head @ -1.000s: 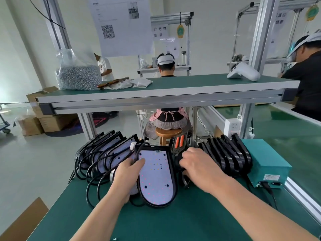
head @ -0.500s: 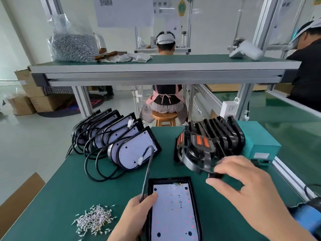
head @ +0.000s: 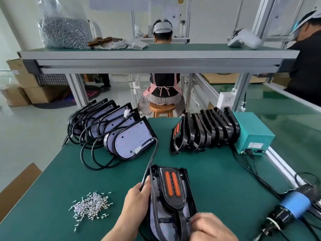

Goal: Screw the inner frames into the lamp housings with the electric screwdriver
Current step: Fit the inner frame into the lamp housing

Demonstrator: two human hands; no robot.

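Note:
A black lamp housing (head: 155,221) lies flat on the green table (head: 217,180) in front of me. On top of it sits a black inner frame (head: 171,197) with two orange strips. My left hand (head: 136,204) grips the housing's left edge, with its black cable running past my thumb. My right hand (head: 211,226) pinches the near end of the frame. The electric screwdriver (head: 286,211), black with a blue band, lies at the right edge, apart from both hands. A pile of loose screws (head: 91,206) lies to the left.
A row of lamp housings (head: 119,134) with cables leans at the back left. A row of inner frames (head: 203,131) leans against a teal power box (head: 251,134) at the back right. A raised shelf (head: 156,54) carries a bag of screws (head: 64,32). Other people work beyond.
The camera tilted down. My left hand drew one housing from the row to the near edge. My right hand took an inner frame from the right row and laid it on that housing.

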